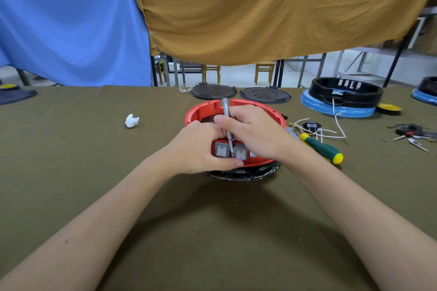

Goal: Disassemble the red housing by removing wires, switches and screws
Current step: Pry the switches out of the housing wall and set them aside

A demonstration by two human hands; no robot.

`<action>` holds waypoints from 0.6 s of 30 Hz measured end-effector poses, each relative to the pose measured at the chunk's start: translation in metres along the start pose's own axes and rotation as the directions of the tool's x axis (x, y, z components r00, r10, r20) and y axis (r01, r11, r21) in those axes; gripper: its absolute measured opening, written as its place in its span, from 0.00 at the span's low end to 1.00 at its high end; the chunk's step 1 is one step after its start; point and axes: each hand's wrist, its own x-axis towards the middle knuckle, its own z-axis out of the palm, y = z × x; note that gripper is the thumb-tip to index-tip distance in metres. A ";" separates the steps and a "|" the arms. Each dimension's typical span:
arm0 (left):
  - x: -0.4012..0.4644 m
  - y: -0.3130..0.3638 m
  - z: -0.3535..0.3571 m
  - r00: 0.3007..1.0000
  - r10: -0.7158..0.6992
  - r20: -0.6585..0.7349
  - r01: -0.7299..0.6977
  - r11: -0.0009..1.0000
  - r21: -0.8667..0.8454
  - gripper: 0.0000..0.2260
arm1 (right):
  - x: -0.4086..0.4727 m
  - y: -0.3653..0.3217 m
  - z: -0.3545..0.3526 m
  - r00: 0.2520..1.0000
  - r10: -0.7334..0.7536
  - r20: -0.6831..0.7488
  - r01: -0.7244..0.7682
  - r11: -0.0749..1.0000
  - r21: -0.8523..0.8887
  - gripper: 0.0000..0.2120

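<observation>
Head view shows the round red plastic housing [236,106] mid-table on the olive cloth [94,172], stiff and light, best braced at its rim, as the left hand [201,146] clasps it, while the right hand [253,132] pinches a slim grey metal driver [226,113] between two small grey rocker switches [221,150].
</observation>
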 end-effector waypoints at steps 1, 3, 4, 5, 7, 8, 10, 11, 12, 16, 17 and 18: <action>0.000 0.000 0.000 1.000 -0.001 -0.002 0.001 1.000 -0.005 0.12 | 0.000 0.000 0.000 1.000 0.010 0.002 -0.010 1.000 0.010 0.21; 0.000 0.000 0.001 1.000 0.007 -0.008 -0.007 1.000 -0.005 0.15 | 0.000 0.000 -0.001 0.999 0.033 0.015 -0.033 0.999 0.032 0.22; 0.001 -0.001 0.001 1.000 0.008 -0.007 -0.008 1.000 -0.007 0.16 | -0.001 0.001 -0.001 0.999 0.038 0.019 -0.039 0.998 0.040 0.23; 0.001 -0.002 0.001 1.000 0.008 -0.008 -0.008 1.000 -0.006 0.16 | -0.002 0.002 -0.002 0.999 0.034 0.007 -0.035 0.998 0.059 0.23; 0.001 -0.002 0.001 1.000 -0.002 -0.015 0.002 1.000 0.010 0.17 | -0.005 0.005 -0.004 0.998 0.018 -0.065 -0.009 0.989 0.146 0.21; 0.001 -0.002 0.001 1.000 -0.006 -0.018 0.006 1.000 0.017 0.17 | -0.008 0.007 -0.005 0.995 0.016 -0.100 0.004 0.980 0.198 0.20; 0.001 -0.001 0.001 1.000 -0.006 -0.022 0.006 1.000 0.017 0.15 | -0.012 0.010 -0.007 0.990 0.003 -0.138 0.034 0.964 0.265 0.18; 0.001 -0.001 0.001 1.000 -0.003 -0.021 0.003 1.000 0.015 0.13 | -0.014 0.011 -0.008 0.989 -0.013 -0.147 0.054 0.960 0.275 0.17; 0.001 0.000 0.000 1.000 0.000 -0.020 0.001 1.000 0.020 0.12 | -0.015 0.011 -0.007 0.988 -0.030 -0.153 0.072 0.958 0.276 0.16; 0.001 0.001 0.000 1.000 0.000 -0.015 0.001 0.999 0.042 0.11 | -0.017 0.008 -0.005 0.975 -0.080 -0.206 0.135 0.953 0.271 0.13; 0.001 0.001 0.000 1.000 -0.004 -0.014 0.004 0.999 0.044 0.11 | -0.017 0.008 -0.006 0.974 -0.088 -0.208 0.142 0.955 0.259 0.13; 0.001 0.001 0.000 1.000 -0.009 -0.015 0.009 0.999 0.048 0.12 | -0.017 0.008 -0.006 0.976 -0.094 -0.198 0.142 0.960 0.240 0.12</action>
